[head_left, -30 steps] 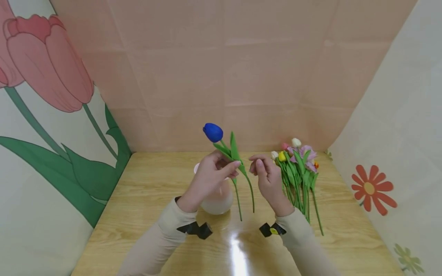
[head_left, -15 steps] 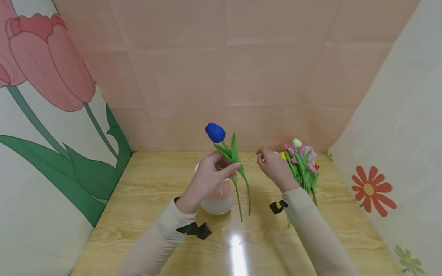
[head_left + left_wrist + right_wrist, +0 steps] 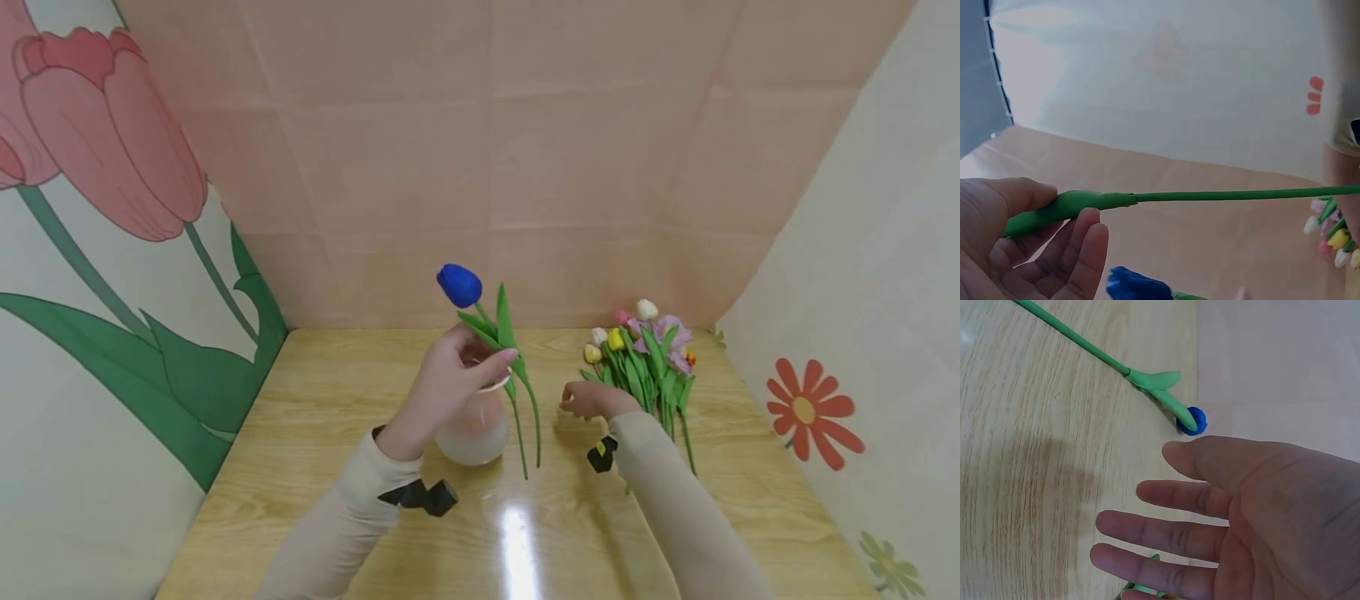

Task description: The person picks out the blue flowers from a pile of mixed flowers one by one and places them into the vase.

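Observation:
My left hand (image 3: 450, 383) pinches a blue tulip (image 3: 459, 286) by its leafy green stem, between thumb and fingers, in front of a round pink-and-white vase (image 3: 474, 437). A second green stem (image 3: 519, 433) runs down beside the held one, its top hidden behind the hand. In the left wrist view another blue bloom (image 3: 1138, 284) shows below the fingers. My right hand (image 3: 600, 400) is low over the table, left of the flower pile; its fingers extend with nothing between them. The right wrist view has a blue tulip (image 3: 1191, 420) beyond the thumb, with its stem over the wood.
A pile of artificial flowers (image 3: 645, 358), white, yellow, pink and lilac, lies on the right of the wooden table (image 3: 315, 467), stems toward me. A pink backdrop (image 3: 480, 167) rises behind the table, with flower-printed panels at both sides.
My right hand has moved away from the stems, to the right and then lower toward the table. The left hand stays nearly in place with the tulip, which has shifted slightly.

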{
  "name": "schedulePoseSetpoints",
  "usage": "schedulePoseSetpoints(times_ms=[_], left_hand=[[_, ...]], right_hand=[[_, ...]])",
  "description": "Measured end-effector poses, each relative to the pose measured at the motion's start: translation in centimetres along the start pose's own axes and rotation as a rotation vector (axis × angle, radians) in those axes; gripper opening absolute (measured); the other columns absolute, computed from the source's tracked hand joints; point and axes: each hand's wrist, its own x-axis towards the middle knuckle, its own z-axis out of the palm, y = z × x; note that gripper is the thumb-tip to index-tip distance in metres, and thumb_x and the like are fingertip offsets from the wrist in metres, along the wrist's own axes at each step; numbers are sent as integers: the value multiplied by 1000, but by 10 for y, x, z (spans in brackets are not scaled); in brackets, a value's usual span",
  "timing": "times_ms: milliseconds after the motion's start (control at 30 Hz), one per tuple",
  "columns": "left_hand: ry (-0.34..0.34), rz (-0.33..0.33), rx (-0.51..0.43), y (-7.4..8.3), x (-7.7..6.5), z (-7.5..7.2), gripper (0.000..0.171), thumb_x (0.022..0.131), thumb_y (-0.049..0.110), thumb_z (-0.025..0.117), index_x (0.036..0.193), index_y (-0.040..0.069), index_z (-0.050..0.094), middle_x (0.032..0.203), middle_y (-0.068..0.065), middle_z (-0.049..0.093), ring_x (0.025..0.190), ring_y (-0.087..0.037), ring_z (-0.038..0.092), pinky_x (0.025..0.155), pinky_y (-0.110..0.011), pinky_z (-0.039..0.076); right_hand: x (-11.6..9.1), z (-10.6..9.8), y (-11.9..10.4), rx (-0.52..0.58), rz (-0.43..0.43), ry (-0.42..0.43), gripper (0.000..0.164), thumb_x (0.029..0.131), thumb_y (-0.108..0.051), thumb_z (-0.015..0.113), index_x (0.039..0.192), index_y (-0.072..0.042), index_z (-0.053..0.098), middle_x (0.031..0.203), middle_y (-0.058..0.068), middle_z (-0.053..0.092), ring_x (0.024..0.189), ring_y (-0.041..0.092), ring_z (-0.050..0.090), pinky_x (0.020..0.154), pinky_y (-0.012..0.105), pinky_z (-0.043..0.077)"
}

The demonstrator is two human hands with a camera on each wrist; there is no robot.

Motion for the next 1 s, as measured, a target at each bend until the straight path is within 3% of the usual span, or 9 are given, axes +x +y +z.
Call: schedulePoseSetpoints(times_ms=[100,167,333,433,533,667,767,900,1000], left_hand=[[88,82,-92,12,-3,-12,17,92,15,66,105,5,61,90,-7,69,74,-17,67,72,-37,58],[195,191,-200,25,-6,-23,13,92,11,64,103,6,61,86,-4,68,70,-15,66,69,-31,57],[571,642,-466,55,-18,-52,15,87,8,66,99,3,59,82,-4,66,63,-14,62,60,-26,53],[794,843,-476,62,-21,-66,19,84,6,66,98,-3,57,81,-10,63,60,-16,60,55,-25,51],[919,909,-437,56,-20,-74,19,81,1,62,97,-4,55,80,-11,62,57,-15,58,54,-23,50],[872,871,-258,32,-13,-75,20,82,3,61,100,-4,56,82,-2,64,61,-10,59,59,-21,50],[775,794,-28,9,-8,-70,26,85,8,62,101,-11,56,87,7,62,69,-5,58,66,-19,49],[611,693,239,-17,-3,-61,29,86,5,62,105,-14,51,85,-5,62,72,-8,57,66,-20,49],[499,615,367,-31,-1,-56,26,88,5,64,107,-7,51,83,-14,63,69,-14,58,62,-25,51]], right_hand=[[0,2,0,3,-7,5,34,101,-27,48,121,0,53,108,20,63,94,32,62,78,47,52],[0,3,-1,21,6,12,33,102,-25,48,122,0,53,109,19,63,96,33,62,80,48,51],[0,4,-1,17,27,26,32,101,-24,48,123,0,54,109,19,63,97,34,61,78,46,51],[-1,5,0,7,32,25,33,101,-24,48,123,0,53,111,20,63,99,35,61,78,45,51],[-1,6,1,14,35,27,33,101,-25,48,123,0,53,112,21,62,100,36,61,81,48,51],[1,6,4,20,33,31,33,101,-24,48,123,0,53,111,21,62,99,36,61,82,50,50],[1,7,5,11,24,35,34,101,-24,49,123,1,53,109,21,63,97,35,62,80,49,51],[0,6,4,16,16,41,34,101,-24,49,123,1,53,109,20,63,96,35,61,81,50,51],[-2,5,2,16,12,46,34,101,-24,50,123,1,53,108,20,63,95,34,61,79,48,51]])
